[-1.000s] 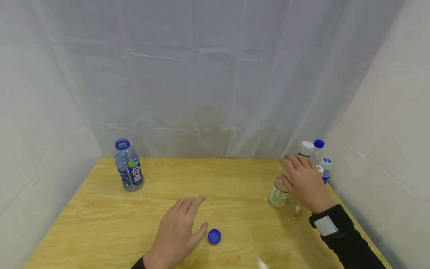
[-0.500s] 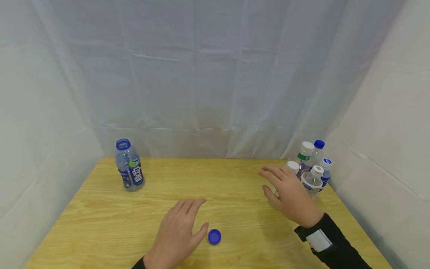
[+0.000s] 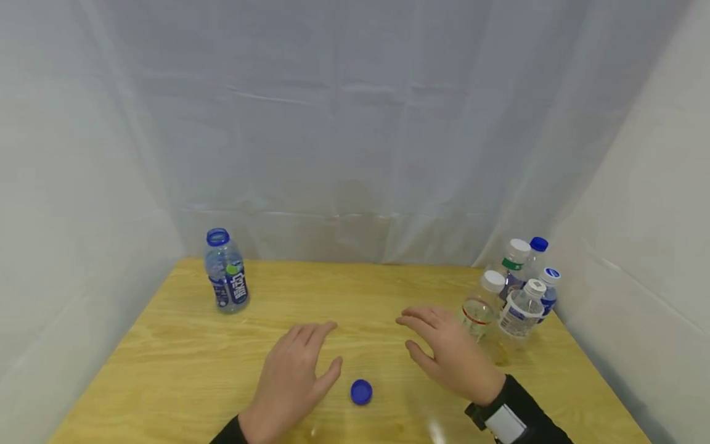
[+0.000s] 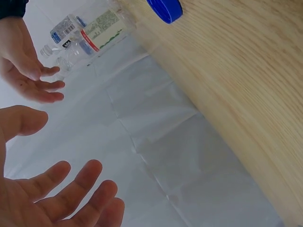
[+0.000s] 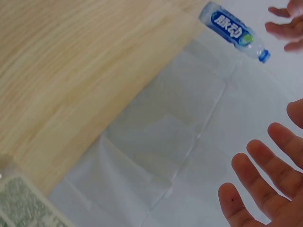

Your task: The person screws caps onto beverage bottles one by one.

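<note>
My left hand point(image 3: 294, 373) hovers over the front of the table with its fingers spread loosely, holding nothing. Just right of its thumb lies a blue bottle cap point(image 3: 361, 392), hollow side up. My right hand point(image 3: 452, 354) is also over the table, fingers extended and nothing in them. Beside it stands a clear bottle with a white cap and a red-striped label point(image 3: 478, 311), partly behind the hand. At the far left an uncapped blue-tinted bottle point(image 3: 227, 277) stands upright; the right wrist view shows that bottle point(image 5: 232, 28) too.
Several more capped bottles cluster at the right edge, among them a clear one with a white cap point(image 3: 522, 308), a green-banded one point(image 3: 514, 265) and a blue-capped one point(image 3: 537, 253). White sheeting point(image 3: 355, 135) hangs behind and on both sides of the wooden table point(image 3: 344, 290).
My right hand has moved left and toward me, away from the bottle cluster, uncovering the bottles there. The left hand has stayed nearly still. The head view has shifted slightly.
</note>
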`<state>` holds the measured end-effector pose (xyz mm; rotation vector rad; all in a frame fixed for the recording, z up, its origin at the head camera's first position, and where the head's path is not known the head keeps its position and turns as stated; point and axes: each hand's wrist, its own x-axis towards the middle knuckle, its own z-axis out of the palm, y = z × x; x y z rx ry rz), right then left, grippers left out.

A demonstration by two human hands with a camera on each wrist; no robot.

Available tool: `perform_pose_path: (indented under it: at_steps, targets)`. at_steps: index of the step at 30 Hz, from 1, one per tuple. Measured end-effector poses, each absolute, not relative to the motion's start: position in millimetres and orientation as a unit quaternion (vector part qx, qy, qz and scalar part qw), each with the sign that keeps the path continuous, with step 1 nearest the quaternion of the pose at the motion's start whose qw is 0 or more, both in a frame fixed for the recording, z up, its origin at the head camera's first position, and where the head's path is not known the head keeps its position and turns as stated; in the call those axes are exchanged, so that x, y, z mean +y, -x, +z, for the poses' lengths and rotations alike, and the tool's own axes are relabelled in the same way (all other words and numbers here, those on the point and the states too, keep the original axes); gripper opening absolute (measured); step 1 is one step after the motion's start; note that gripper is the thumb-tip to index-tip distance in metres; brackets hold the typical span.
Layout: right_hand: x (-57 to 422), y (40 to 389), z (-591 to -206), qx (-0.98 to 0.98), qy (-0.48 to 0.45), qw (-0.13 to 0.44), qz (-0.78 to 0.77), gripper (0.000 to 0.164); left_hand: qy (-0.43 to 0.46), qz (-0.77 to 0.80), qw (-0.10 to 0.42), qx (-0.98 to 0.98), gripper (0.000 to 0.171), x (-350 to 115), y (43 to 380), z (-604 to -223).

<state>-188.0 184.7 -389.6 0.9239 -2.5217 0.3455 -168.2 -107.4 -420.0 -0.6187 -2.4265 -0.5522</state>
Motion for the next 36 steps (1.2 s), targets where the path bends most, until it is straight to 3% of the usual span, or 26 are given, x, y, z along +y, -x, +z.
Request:
perform_pose_path:
  at_steps: [24, 36]
  targets:
    - [140.9, 181.8, -435.4, -0.911, -0.378, 0.119, 0.117, 0.038, 0.142, -0.216, 0.398, -0.88, 0.044, -168.6, 222.2, -423.5]
    - [134.5, 182.9, -450.3, -0.905, -0.403, 0.09, 0.099, 0.04, 0.075, -0.237, 0.437, -0.864, 0.057, -201.8, 250.9, -431.6]
